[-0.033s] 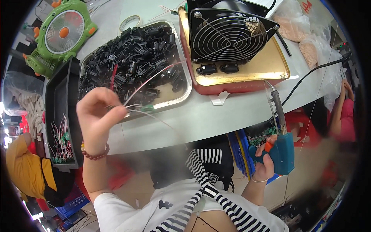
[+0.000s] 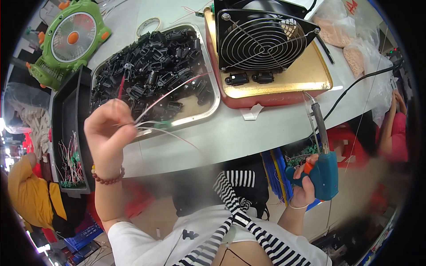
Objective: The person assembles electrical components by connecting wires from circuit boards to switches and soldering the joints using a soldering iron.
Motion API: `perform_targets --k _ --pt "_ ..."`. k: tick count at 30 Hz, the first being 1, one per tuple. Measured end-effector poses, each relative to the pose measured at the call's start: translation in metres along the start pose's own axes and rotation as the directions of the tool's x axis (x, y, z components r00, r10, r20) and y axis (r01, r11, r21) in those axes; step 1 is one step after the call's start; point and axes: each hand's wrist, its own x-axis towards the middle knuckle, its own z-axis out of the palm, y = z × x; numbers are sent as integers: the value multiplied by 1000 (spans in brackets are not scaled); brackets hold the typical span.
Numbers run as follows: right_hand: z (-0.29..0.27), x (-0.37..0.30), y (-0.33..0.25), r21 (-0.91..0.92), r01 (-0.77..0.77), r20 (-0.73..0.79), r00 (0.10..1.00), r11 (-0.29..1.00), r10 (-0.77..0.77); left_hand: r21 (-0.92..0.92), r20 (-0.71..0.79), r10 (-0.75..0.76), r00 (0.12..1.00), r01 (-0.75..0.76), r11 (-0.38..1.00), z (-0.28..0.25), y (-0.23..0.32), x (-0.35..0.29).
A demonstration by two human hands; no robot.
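Observation:
My left hand (image 2: 108, 135) is closed in a pinch on thin red and white wires (image 2: 165, 96), which fan out from the fingertips. A small green circuit board (image 2: 163, 124) hangs among these wires, slightly blurred, by the near edge of a metal tray (image 2: 214, 99). Inside that tray lies a heap of small black plastic parts (image 2: 153, 77). On the right, my right hand (image 2: 304, 188) grips a teal soldering gun (image 2: 327, 177) with an orange trigger. Its tip points up, close to the front edge of a red and gold tin (image 2: 275, 100).
A black fan with a wire guard (image 2: 268, 48) stands on the tin, two black parts (image 2: 237, 79) before it. At left are a green fan (image 2: 73, 40) and a black bin (image 2: 57, 128) holding wired boards. Tape (image 2: 148, 26) lies behind the tray; another person's arm (image 2: 390, 117) shows far right.
My left hand has shifted slightly left, carrying the wires and the green board along. My right hand and the soldering gun look almost unmoved.

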Motion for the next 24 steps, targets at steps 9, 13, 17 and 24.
perform_targets --k 9,13,17,24 --pt "3 -1 -2 37 13 20 1000 999 -14 -510 201 -52 978 150 847 15 7 19" --pt "6 -1 -4 49 28 33 999 998 -29 -56 464 -393 794 469 882 48 5 44" --pt "9 -4 -8 17 45 34 998 999 -46 256 524 -296 799 184 949 81 -14 68" --pt "11 -8 -13 -39 -22 -5 1000 999 22 319 382 -99 919 -31 947 100 -28 80"
